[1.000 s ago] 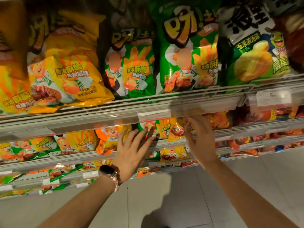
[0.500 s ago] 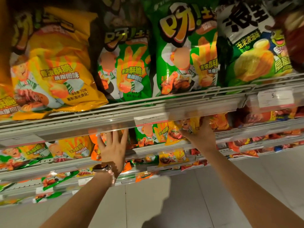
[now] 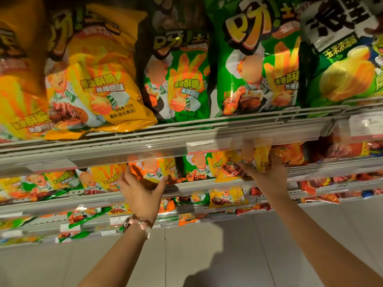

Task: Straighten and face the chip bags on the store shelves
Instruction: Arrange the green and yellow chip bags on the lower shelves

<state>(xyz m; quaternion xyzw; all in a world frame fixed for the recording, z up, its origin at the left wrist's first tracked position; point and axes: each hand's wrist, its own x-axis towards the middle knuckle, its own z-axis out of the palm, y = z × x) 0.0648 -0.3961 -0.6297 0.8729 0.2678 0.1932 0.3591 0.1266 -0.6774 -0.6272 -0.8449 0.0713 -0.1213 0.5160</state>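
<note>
Having closed from a flat press, the left hand (image 3: pixel 143 191) is gripping an orange chip bag (image 3: pixel 148 172) while the right hand (image 3: pixel 267 172) is clutching a yellow chip bag (image 3: pixel 260 160) on the second shelf (image 3: pixel 207 186), lower rows remaining untidy.

Both bare arms reach up under the shelf edge (image 3: pixel 186 139): the left hand (image 3: pixel 141 189), wrist braceleted, fingers curled in a grip; the right hand (image 3: pixel 269 172) clutching higher.

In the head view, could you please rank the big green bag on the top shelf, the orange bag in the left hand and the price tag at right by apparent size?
1. big green bag, nearest the camera
2. orange bag
3. price tag, cut off by the frame edge, so unsure against the orange bag
</note>
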